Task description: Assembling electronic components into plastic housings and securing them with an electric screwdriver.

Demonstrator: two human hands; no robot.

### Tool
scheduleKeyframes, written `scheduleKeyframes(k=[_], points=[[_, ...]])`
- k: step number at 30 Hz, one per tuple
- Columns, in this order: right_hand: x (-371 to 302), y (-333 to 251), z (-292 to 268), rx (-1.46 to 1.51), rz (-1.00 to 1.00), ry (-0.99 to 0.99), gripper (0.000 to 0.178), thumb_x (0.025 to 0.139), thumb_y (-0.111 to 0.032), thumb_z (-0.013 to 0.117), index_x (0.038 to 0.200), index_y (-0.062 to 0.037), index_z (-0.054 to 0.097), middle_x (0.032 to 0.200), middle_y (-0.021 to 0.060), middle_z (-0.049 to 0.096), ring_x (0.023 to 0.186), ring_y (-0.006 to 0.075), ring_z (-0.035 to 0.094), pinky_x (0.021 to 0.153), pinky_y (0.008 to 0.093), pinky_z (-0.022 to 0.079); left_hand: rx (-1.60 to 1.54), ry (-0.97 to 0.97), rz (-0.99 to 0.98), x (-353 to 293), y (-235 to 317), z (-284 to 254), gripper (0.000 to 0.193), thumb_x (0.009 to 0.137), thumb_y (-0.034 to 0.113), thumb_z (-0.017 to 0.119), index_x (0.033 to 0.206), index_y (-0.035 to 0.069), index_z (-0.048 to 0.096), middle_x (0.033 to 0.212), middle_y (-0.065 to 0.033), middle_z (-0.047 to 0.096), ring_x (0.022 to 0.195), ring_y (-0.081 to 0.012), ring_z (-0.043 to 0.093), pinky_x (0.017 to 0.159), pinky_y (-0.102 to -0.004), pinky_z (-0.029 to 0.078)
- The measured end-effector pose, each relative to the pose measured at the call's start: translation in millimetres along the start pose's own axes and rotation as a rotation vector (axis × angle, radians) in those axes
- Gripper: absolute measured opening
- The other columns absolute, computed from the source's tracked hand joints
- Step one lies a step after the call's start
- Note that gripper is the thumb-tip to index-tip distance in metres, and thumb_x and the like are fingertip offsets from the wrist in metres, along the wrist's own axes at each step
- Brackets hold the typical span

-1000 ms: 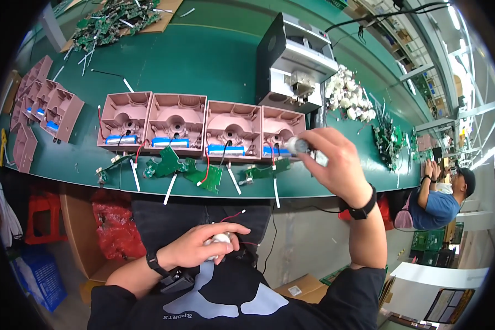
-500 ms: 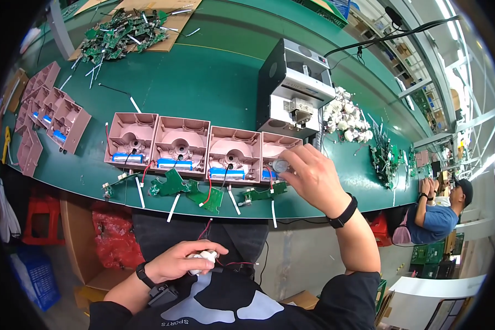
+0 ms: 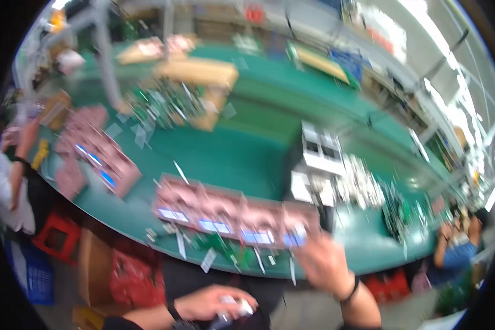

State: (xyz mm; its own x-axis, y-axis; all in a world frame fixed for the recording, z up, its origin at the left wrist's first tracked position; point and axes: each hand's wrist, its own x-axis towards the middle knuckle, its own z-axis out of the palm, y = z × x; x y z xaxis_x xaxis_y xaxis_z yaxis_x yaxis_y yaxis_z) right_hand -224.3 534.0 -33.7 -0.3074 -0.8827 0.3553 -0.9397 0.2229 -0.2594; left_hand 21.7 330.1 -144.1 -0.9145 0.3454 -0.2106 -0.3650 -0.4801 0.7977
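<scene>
Motion blur smears the whole head view. My right hand [image 3: 325, 263] is at the rightmost of several open pink plastic housings [image 3: 304, 215] standing in a row, its fingers bent around a small pale, clear round piece [image 3: 298, 231]. Low in front of my body, my left hand [image 3: 212, 302] is closed on a white plastic part [image 3: 237, 306] whose exact kind I cannot make out. Blue cylindrical batteries [image 3: 257, 237] lie along the front of the housings. Green circuit boards [image 3: 217, 242] with white strips rest before the row, by the table edge.
Behind the row's right end stands a black and white machine [image 3: 313, 159], with a heap of white parts [image 3: 360, 184] beside it. More pink housings [image 3: 96, 146] and a circuit-board pile [image 3: 162, 104] are at left. Other people [image 3: 11, 187] sit at both sides.
The view has swung, so the table and housings appear lower and further right, and a person at the far left has come into view. My right hand remains by the rightmost housing.
</scene>
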Motion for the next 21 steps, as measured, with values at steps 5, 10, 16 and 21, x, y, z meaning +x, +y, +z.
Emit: scheduleKeyframes(k=[5,10,16,21], points=[[-4,-51,-12,0.064,-0.085,0.182,0.02,0.087,-0.002,0.078,0.106,-0.0015,0.073,0.097,0.0161,0.071,0.085,0.035,0.069,0.074,0.0422,0.056,-0.133,0.029,-0.073,11,11,5,0.044,0.108,0.022,0.062,0.147,0.002,0.058,0.121,-0.0051,0.07,0.096,-0.0108,0.065,0.082,-0.0247,0.054],[4,-24,-20,0.004,0.013,0.352,0.019,0.089,-0.002,0.077,0.107,-0.0019,0.072,0.095,0.0152,0.07,0.084,0.0327,0.068,0.074,0.0414,0.056,-0.258,0.022,-0.083,1,22,22,0.04,0.108,0.019,0.06,0.144,0.002,0.06,0.116,-0.0028,0.07,0.088,-0.0082,0.063,0.073,-0.0212,0.053],[-8,-88,-8,0.544,-0.063,-0.116,0.052,0.084,-0.015,0.086,0.13,-0.0033,0.064,0.112,0.0179,0.067,0.091,0.0353,0.069,0.083,0.0389,0.057,-0.357,-0.055,-0.023,-11,16,18,0.042,0.106,0.025,0.066,0.14,0.002,0.062,0.113,-0.0007,0.07,0.083,-0.0041,0.061,0.066,-0.018,0.05],[-23,-103,36,1.031,0.18,-0.438,0.056,0.087,-0.017,0.083,0.136,-0.0023,0.061,0.119,0.0186,0.069,0.099,0.0337,0.07,0.09,0.0373,0.056,-0.03,0.063,-0.028,-19,41,23,0.042,0.108,0.028,0.064,0.141,0.003,0.063,0.112,-0.0014,0.07,0.085,-0.0053,0.062,0.069,-0.0194,0.05]])
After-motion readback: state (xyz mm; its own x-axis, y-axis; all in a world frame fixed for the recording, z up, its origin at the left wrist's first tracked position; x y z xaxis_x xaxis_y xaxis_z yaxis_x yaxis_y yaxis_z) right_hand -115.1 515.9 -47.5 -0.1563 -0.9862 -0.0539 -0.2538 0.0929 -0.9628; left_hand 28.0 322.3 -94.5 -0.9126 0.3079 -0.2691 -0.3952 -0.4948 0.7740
